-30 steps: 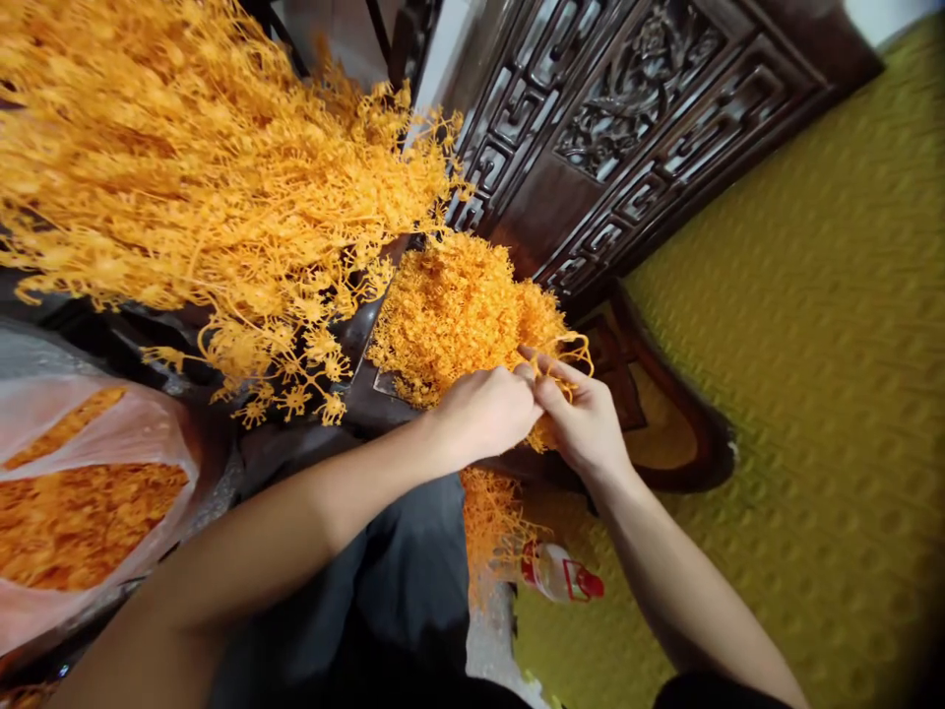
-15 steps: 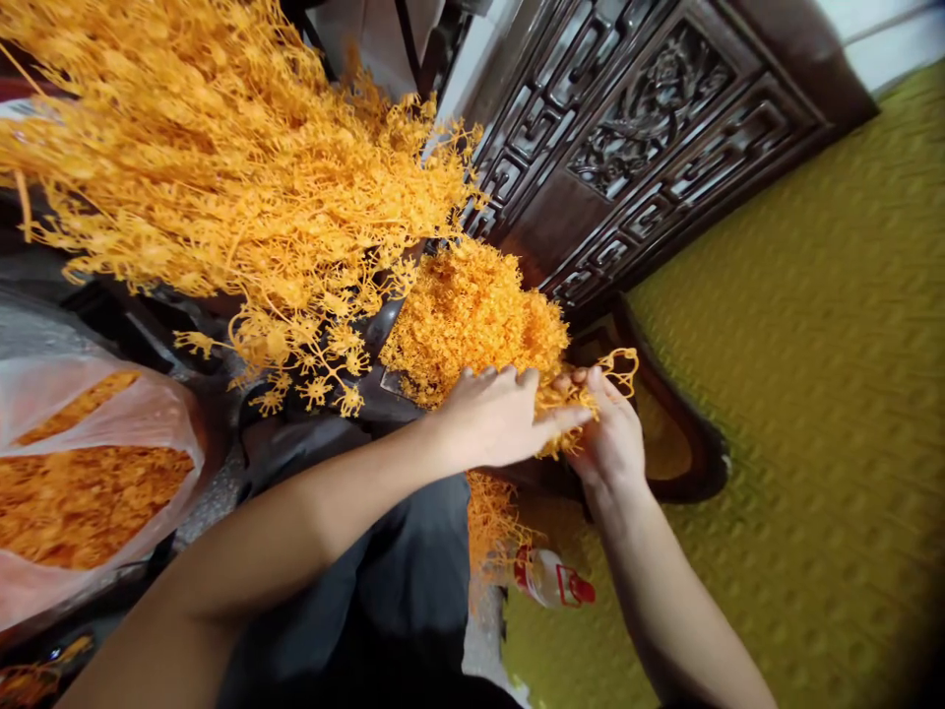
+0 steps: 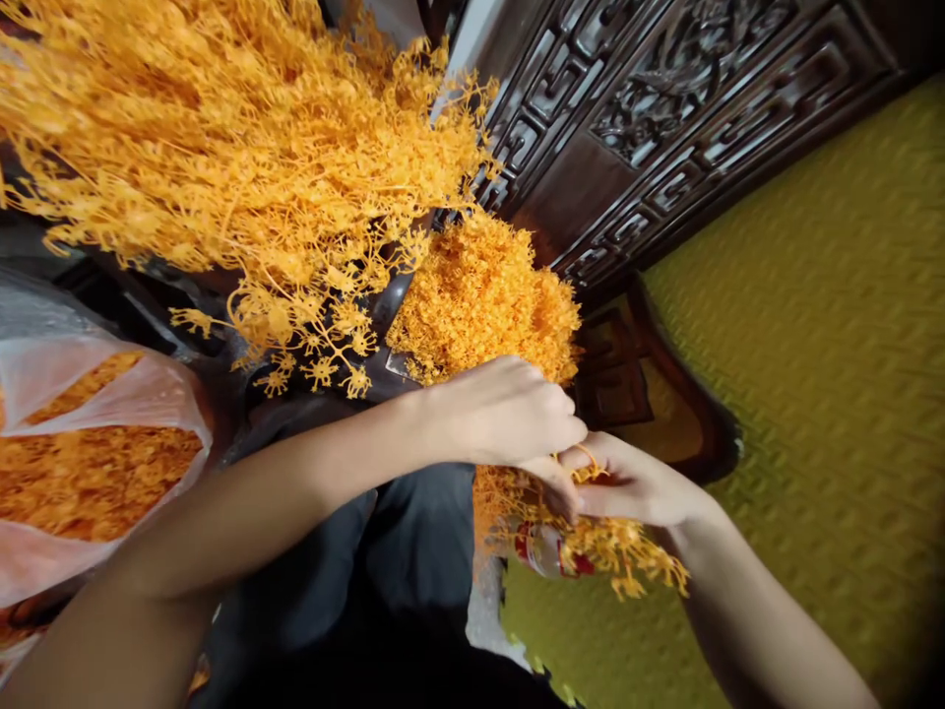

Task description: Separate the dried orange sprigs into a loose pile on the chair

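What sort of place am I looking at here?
Probably a room in a home, doubling as a handwork spot: a carved dark-wood panel and textured yellow-green mat look domestic, while the big heap of orange sprigs suggests piecework.

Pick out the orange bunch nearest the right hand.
The small sprig dangling below the right hand; the central clump, upper-left heap and bagged pile are bulkier.

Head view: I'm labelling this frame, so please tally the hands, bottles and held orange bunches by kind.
Hands: 2, the left hand and the right hand
Bottle: 1, partly covered
Orange bunch, held: 1, strands too tangled to count
Total: 4
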`<state>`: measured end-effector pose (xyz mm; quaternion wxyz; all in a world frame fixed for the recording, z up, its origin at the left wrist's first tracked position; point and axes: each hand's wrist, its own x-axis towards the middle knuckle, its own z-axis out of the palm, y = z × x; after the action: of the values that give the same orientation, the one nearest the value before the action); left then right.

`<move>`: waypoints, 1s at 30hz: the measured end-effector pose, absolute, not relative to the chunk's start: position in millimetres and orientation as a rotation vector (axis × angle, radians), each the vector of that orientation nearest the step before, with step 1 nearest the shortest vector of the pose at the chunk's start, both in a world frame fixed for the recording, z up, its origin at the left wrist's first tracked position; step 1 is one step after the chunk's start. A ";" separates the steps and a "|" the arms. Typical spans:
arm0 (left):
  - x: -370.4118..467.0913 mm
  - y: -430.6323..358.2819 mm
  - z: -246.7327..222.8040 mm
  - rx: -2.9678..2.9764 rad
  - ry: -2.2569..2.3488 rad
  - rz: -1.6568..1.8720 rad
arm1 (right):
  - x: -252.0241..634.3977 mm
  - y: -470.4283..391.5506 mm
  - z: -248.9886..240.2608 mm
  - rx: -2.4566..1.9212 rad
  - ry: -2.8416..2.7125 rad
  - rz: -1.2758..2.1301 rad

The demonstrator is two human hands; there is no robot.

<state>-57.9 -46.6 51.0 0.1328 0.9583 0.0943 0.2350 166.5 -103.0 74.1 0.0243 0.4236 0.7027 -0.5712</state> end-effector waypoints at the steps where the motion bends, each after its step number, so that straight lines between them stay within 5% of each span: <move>1: -58.5 -50.7 51.7 2.809 0.287 0.625 | 167.3 -102.8 73.8 1.261 2.138 -1.737; 8: -67.9 -53.7 45.8 2.766 0.377 0.583 | 166.6 -117.1 80.0 1.450 2.156 -1.406; 15: -76.2 -41.4 47.2 2.008 0.639 0.365 | 157.2 -142.1 70.2 1.726 2.475 0.173; 18: -73.5 -40.8 41.1 1.774 0.604 0.400 | 158.4 -140.7 61.9 1.829 2.537 0.466; 20: -71.6 -38.6 36.9 1.811 0.625 0.394 | 158.8 -135.4 60.5 1.984 2.526 0.219; 26: -64.4 -32.9 28.1 2.471 0.858 0.598 | 151.8 -116.2 57.7 2.320 1.874 -1.610; 30: -56.4 -44.5 29.6 2.801 0.661 0.986 | 153.0 -109.5 52.2 2.429 1.486 -2.144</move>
<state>-56.4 -44.5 29.6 0.0499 0.9196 0.2170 0.3238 153.0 -109.5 52.2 -0.2096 0.6663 0.4076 -0.5882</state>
